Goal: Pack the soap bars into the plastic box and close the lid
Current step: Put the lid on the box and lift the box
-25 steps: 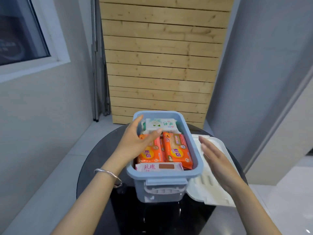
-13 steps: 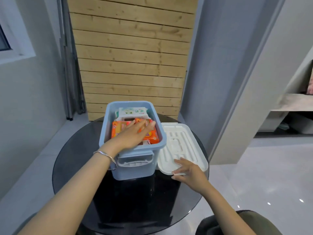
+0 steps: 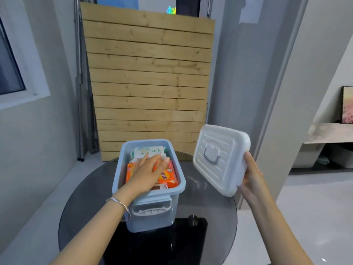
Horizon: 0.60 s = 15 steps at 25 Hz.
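Note:
A light blue plastic box (image 3: 180, 180) stands on a round dark glass table (image 3: 210, 203). Inside lie wrapped soap bars: orange packs (image 3: 168, 176) in the middle and a white-green pack (image 3: 149, 151) at the far end. My left hand (image 3: 148, 172) rests flat on top of the orange packs, fingers spread, holding nothing. My right hand (image 3: 251, 176) grips the near right corner of the white lid (image 3: 219, 157), which is lifted off the table and tilted to the right of the box, its grey handle facing me.
A wooden slatted panel (image 3: 149, 83) leans against the wall behind the table. A grey wall corner (image 3: 267, 92) stands close on the right. A low shelf (image 3: 328, 132) with a picture is at the far right. A window (image 3: 11, 64) is on the left.
My right hand has picked the lid up from the table and turned it over, handle side toward me. My left hand stays on the soap packs in the box.

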Tool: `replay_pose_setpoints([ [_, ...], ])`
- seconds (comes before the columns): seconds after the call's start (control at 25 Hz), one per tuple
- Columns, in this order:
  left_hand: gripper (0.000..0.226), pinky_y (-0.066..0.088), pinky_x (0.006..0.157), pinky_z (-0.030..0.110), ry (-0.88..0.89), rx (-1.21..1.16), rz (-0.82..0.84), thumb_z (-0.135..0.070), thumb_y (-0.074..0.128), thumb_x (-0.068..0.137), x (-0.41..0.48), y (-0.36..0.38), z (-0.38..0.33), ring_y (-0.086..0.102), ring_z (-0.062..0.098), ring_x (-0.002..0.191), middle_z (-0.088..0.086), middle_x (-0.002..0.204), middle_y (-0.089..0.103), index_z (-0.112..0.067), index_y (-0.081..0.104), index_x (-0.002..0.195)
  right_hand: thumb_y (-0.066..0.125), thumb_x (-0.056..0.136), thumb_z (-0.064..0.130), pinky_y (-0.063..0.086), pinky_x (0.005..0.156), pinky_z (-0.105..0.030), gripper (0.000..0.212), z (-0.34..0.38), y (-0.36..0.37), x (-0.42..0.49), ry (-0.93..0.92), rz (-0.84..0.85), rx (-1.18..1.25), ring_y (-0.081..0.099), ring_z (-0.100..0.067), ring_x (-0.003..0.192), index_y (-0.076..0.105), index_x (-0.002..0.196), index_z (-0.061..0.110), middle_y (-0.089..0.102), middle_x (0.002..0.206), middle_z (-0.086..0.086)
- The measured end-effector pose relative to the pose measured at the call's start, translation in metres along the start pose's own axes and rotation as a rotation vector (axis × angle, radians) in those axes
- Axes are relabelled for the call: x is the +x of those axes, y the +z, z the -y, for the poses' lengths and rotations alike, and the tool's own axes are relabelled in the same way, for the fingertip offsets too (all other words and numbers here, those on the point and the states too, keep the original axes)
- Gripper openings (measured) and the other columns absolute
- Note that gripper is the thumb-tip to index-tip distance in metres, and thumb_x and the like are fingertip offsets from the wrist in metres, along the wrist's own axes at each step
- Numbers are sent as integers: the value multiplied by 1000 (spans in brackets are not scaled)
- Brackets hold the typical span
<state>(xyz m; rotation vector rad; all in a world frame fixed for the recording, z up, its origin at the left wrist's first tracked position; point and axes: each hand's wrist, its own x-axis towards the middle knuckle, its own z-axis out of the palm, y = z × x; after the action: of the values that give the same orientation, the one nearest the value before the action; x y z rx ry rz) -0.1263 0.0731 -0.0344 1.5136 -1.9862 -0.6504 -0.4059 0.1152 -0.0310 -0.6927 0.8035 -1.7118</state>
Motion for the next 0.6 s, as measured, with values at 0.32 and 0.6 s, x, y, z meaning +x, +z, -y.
replay_pose_setpoints([
  [0.32,74,35,110,39,-111,-929,106,-62,42,85,7,2,-59,45,16,130,-4,146,42,-25,25,146,58,88,37,53,93,-43,28,21,78,-15,47,236,512,67,-15,110,80,90,19,75,111,3],
  [0.6,21,57,71,29,-59,-1163,-329,-21,58,89,7,-66,-24,71,15,88,3,102,74,-17,63,109,52,85,54,56,89,-35,59,-1,87,-20,213,359,237,68,-23,107,62,126,13,70,119,-8],
])
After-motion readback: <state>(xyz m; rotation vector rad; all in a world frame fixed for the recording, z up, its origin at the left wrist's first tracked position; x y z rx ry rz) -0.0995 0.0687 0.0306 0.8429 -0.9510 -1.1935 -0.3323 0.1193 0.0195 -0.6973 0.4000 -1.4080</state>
